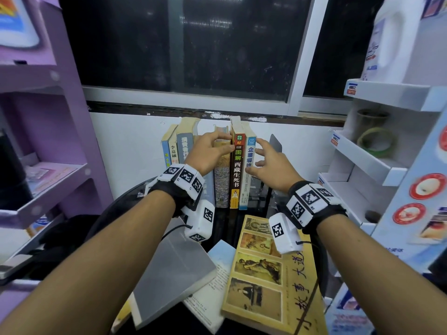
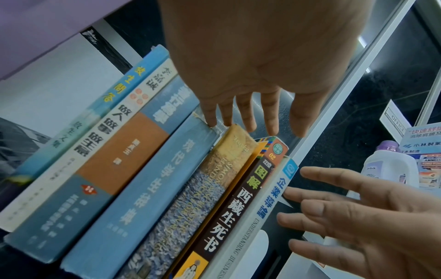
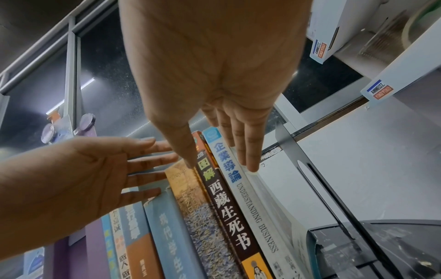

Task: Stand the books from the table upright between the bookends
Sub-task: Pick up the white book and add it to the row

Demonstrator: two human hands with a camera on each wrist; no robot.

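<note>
Several books stand upright in a row against the wall. My left hand lies with straight fingers touching the tops of the blue book and the flowered book. My right hand is spread beside the white-and-blue book, its thumb by the dark brown book and its fingers along the white book's right cover. The black right bookend stands a gap away from that book. A grey book, a yellow book and a pale book lie flat near me.
The dark glass table sits between a purple shelf unit on the left and a white shelf unit on the right. A white jug stands on top of the right unit. A dark window is behind the books.
</note>
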